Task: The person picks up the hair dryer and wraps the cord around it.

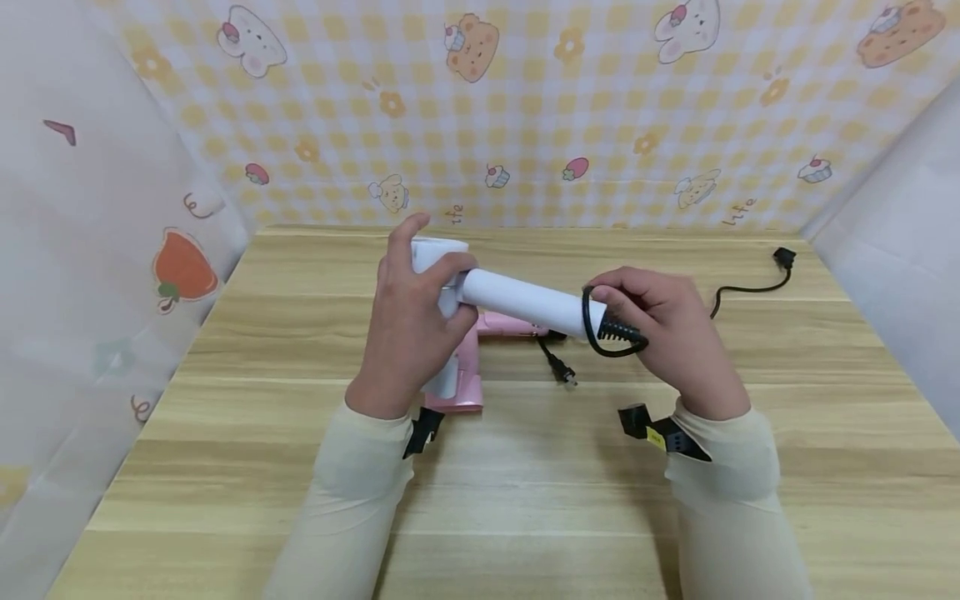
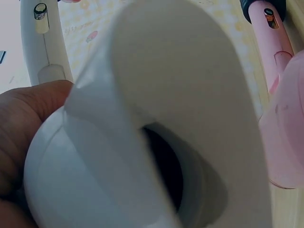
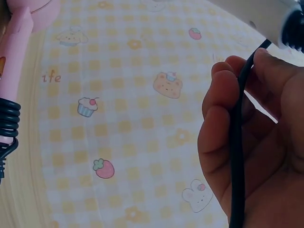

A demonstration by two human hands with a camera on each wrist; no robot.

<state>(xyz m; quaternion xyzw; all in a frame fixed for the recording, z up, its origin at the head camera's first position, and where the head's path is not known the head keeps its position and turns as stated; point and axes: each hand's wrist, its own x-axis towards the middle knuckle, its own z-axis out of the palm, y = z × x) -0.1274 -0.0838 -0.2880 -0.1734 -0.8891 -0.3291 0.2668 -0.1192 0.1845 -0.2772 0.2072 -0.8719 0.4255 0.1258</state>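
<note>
**Apparently winding the cord (image 3: pixel 236 156) round the handle (image 1: pixel 510 295)**

Gripping the white dryer (image 1: pixel 540 305) in the left hand (image 1: pixel 405 325), with thumb and fingers curled round it where handle meets head. Pinching the cord between the fingers of the right hand (image 1: pixel 678 337), beside the handle's end. Crossing that end in one loop (loose, not snug). Held above the tabletop (image 1: pixel 525 500), partly hiding the pink dryer (image 1: pixel 468 390) beyond. Probably still early in the wrapping; seems to call for steadying the dryer, drawing the loop tight, then passing the cord round again. Farthest off, near the back right corner: a plug (image 1: pixel 784 257), with cord trailing toward the right hand.
</note>
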